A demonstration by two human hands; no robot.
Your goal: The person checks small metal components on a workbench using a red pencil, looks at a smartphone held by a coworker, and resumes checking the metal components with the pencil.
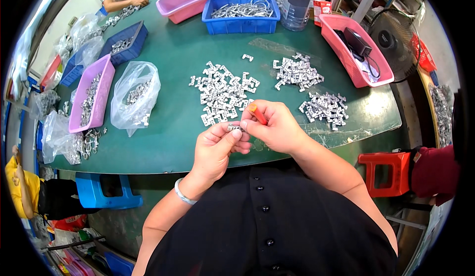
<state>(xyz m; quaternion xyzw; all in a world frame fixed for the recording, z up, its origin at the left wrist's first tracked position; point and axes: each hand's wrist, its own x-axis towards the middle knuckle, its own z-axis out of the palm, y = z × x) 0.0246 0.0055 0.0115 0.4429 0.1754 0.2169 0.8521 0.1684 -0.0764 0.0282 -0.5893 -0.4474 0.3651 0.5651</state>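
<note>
My left hand (213, 149) pinches a small silver metal piece (234, 127) between thumb and fingers, just in front of my body. Closed around a red stick-like tool (259, 115) with an orange end, my right hand (278, 127) meets the left at that piece. The tool's other end is hidden by my fingers. Just beyond my hands lies a large pile of small silver metal pieces (222, 94) with dark markings. Two smaller piles of similar pieces, one farther off (299, 72) and one nearer (324, 108), lie to the right.
A clear plastic bag (118, 95) and a lilac tray (74, 122) hold metal parts at left. Blue bin (240, 26) with curved metal parts, pink basket (170, 9) and clear jar (295, 21) stand far back. A pink basket (363, 80) sits right, near a fan (388, 39).
</note>
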